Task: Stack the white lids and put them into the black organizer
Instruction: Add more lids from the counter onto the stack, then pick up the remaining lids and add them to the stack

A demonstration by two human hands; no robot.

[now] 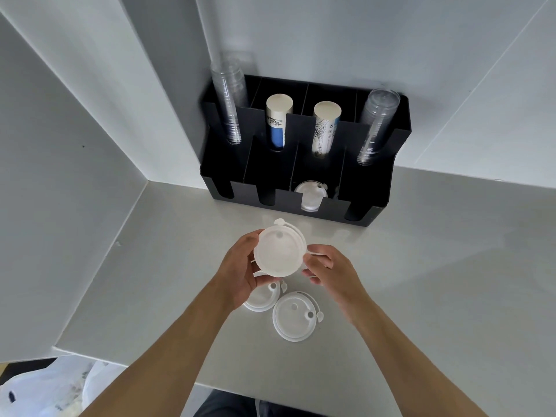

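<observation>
The stacking step is in hand, by my judgement, with the loading into the black organizer [304, 203] not yet reached; the left hand [240, 267] is curling partly closed around the left and near rim of the held lids [278, 252], fingers beneath and thumb at the edge, carrying them clear of the counter [421, 266]; how many lids are nested there is hard to tell, though offset rims at the far right suggest more than one; the right hand [326, 267] is pinching the right edge with thumb and fingertips, the other fingers loosely bent; near the hands two loose lids are lying on the counter, one [263, 299] partly hidden under the left palm, the other [296, 316] just right of it; the next move is probably calling for seating the stack squarely, then gathering those two; far off, one organizer slot is already showing a clear lid [310, 195].
</observation>
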